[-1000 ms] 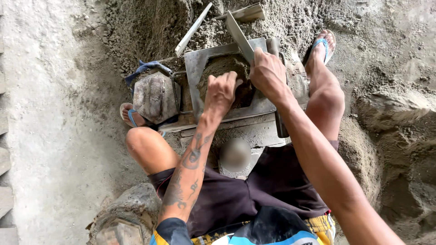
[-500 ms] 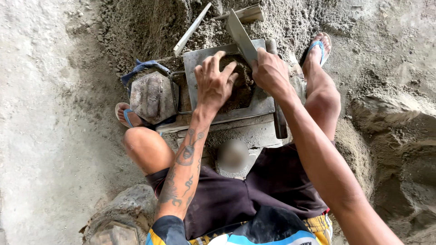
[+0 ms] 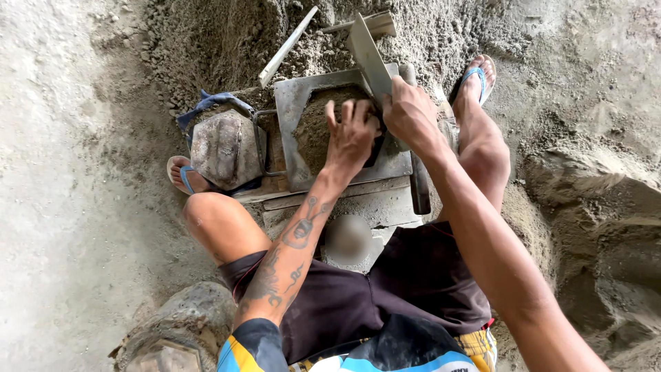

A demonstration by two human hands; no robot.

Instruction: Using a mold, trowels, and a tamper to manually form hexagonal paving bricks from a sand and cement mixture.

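A grey metal mould sits on a wooden board between my knees, filled with damp sandy mix. My left hand lies on the mix with fingers spread, pressing its right side. My right hand is closed around the lower end of a flat metal scraper blade, which slants up and away over the mould's far right corner. Both forearms reach forward from the bottom of the head view.
A mortar-caked lump wrapped in blue cloth stands left of the mould. A pale wooden stick lies in the heap of sandy mix behind. My feet wear blue sandals. A crusted bucket sits bottom left; a sand mound rises right.
My left hand has shifted from curled at the mould's near edge to spread flat on the mix. My right hand stays on the blade.
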